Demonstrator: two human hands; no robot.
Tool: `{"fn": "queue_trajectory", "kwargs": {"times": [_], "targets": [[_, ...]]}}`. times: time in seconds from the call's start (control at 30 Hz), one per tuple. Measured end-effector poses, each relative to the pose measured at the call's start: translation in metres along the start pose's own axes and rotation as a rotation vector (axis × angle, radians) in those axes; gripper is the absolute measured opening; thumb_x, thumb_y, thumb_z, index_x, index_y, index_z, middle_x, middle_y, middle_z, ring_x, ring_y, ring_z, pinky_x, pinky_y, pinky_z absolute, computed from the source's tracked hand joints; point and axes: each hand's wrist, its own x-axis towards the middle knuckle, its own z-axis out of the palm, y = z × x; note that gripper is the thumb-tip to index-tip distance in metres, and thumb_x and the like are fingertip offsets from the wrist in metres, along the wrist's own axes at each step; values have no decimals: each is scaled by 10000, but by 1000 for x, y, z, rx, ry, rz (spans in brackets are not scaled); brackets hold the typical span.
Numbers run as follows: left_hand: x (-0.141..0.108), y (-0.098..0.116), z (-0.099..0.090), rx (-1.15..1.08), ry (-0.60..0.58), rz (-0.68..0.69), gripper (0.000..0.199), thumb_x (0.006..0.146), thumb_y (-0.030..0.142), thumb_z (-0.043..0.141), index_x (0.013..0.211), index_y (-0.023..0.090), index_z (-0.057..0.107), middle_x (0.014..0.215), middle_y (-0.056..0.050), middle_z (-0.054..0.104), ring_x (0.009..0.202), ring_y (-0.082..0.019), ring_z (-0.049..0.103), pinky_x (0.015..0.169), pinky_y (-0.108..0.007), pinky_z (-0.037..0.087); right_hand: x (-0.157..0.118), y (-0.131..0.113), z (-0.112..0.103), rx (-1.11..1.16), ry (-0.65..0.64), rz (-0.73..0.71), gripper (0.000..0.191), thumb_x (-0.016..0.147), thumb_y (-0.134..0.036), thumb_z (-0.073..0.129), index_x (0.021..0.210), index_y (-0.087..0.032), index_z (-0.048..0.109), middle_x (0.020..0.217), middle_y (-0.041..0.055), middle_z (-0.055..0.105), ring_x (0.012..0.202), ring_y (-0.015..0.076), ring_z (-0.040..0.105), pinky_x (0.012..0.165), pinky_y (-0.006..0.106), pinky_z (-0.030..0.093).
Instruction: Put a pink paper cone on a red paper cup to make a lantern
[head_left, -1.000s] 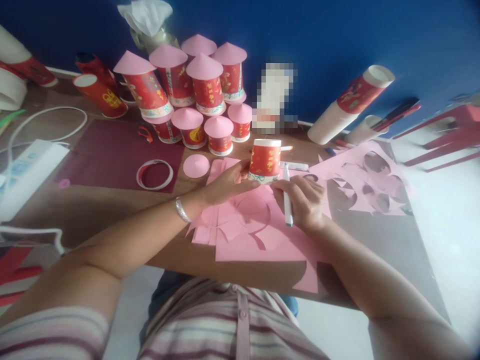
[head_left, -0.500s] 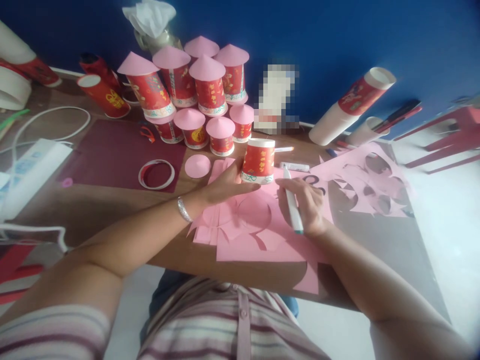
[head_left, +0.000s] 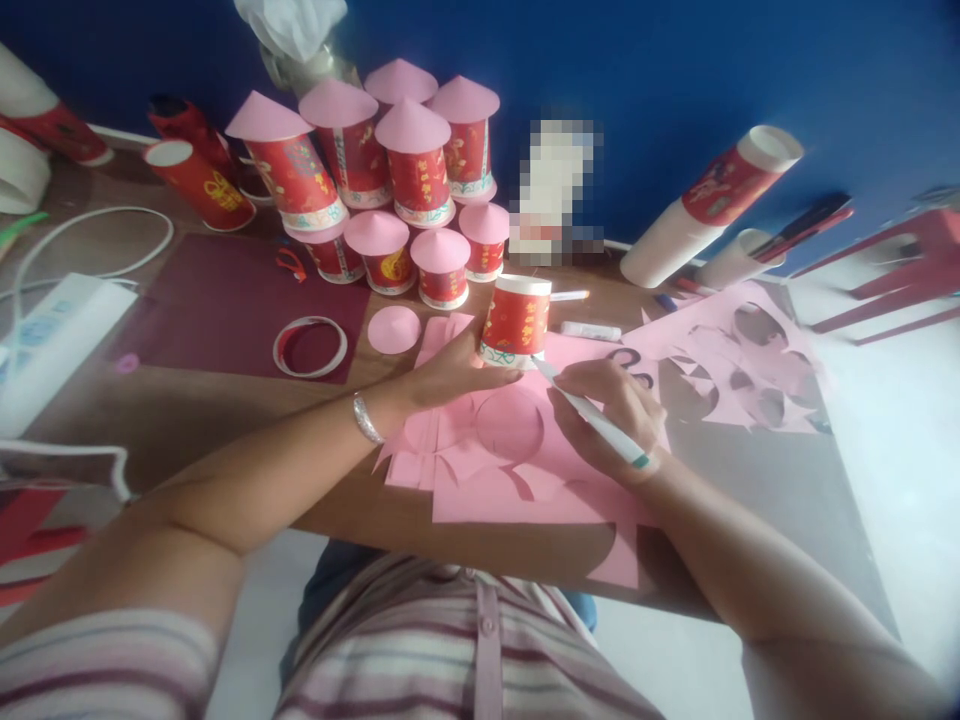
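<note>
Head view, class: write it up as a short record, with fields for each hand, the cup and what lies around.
Left hand: holds red cup
Right hand: holds white marker
Marker tip: at the cup's lower white band; contact unclear
Cup: green drawing on that band
Below the hands: pink paper with cut-outs
Behind, to the left: red cylinders topped with pink cones

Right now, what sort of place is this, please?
It looks like a craft table by a blue wall; which kind of room, I cannot tell. Cut pink paper, red cups with pink cone tops, and a marker in the right hand show it.
</note>
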Motion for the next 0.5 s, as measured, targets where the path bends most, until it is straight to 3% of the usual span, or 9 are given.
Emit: {"fn": "queue_trajectory", "kwargs": {"times": [0.2, 0.5], "targets": [[0, 3, 1, -44, -52, 27, 560, 806, 473, 847, 1237, 204, 611, 1256, -115, 695, 1208, -328, 642, 1011, -485, 546, 2, 2, 2, -4, 7, -151, 236, 905, -103, 705, 1080, -230, 610, 801, 10, 733, 671, 169, 736, 559, 290, 606], [1, -2, 0, -66, -72, 53, 574, 821, 427, 851, 1293, 207, 609, 1329, -135, 675, 1243, -329, 632, 1044, -520, 532, -2, 4, 5, 36, -3, -145, 238, 900, -91, 697, 1093, -206, 618, 809, 24, 724, 685, 172, 730, 554, 282, 597]]}}
